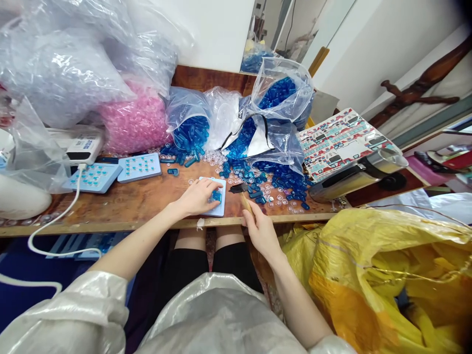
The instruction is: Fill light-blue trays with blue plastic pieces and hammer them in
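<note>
In the head view, my left hand [199,196] rests over a light blue mould plate [220,210] near the table's front edge. Its fingers are apart, around translucent blue plastic pieces [216,195] on the plate; the palm hides part of it. My right hand [261,228] is closed round the wooden handle of a small hammer [248,202]. The hammer's dark head is raised just right of the plate. Loose blue pieces [258,191] and small clear pieces [282,199] lie scattered beside the hammer.
Two more mould plates [140,167] with small blue parts lie left. Behind are open bags of blue pieces [190,130], a pink-filled bag [134,118] and large clear bags [66,69]. A tumbler [354,177] lies right, above a yellow sack [342,246]. A white cable [75,196] crosses the left edge.
</note>
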`<state>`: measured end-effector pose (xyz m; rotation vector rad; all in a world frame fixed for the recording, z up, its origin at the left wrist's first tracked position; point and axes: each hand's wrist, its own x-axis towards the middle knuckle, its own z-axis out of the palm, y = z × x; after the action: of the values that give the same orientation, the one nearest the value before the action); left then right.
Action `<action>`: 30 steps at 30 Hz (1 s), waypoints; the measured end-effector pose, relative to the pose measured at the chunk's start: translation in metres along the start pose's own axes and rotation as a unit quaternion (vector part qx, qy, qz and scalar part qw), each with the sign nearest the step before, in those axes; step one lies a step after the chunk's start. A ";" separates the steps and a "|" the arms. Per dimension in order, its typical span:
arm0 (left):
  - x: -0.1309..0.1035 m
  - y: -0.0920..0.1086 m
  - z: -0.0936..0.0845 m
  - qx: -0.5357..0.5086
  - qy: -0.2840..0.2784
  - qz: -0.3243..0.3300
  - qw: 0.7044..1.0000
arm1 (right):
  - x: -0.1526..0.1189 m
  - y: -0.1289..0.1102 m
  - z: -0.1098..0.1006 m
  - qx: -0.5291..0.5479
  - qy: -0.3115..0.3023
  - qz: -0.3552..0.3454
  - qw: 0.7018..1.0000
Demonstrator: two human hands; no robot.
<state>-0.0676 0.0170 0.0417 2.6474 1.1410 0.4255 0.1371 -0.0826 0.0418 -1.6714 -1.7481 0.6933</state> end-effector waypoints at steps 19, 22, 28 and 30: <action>0.008 0.016 0.031 -0.031 -0.056 -0.085 0.994 | -0.013 0.066 -0.005 0.182 0.050 0.120 0.975; 0.014 -0.012 0.019 -0.002 0.037 -0.118 0.992 | -0.012 0.067 -0.006 0.201 0.045 0.124 0.971; 0.025 -0.041 0.006 -0.006 0.111 -0.123 0.986 | -0.017 0.069 -0.003 0.240 0.082 0.122 0.960; 0.039 -0.021 0.012 -0.026 0.090 -0.034 0.995 | -0.020 0.071 -0.002 0.263 0.126 0.127 0.948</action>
<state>-0.0517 0.0587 0.0302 2.5592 1.2502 0.6814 0.1866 -0.0980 -0.0106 -1.5305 -1.0565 0.9201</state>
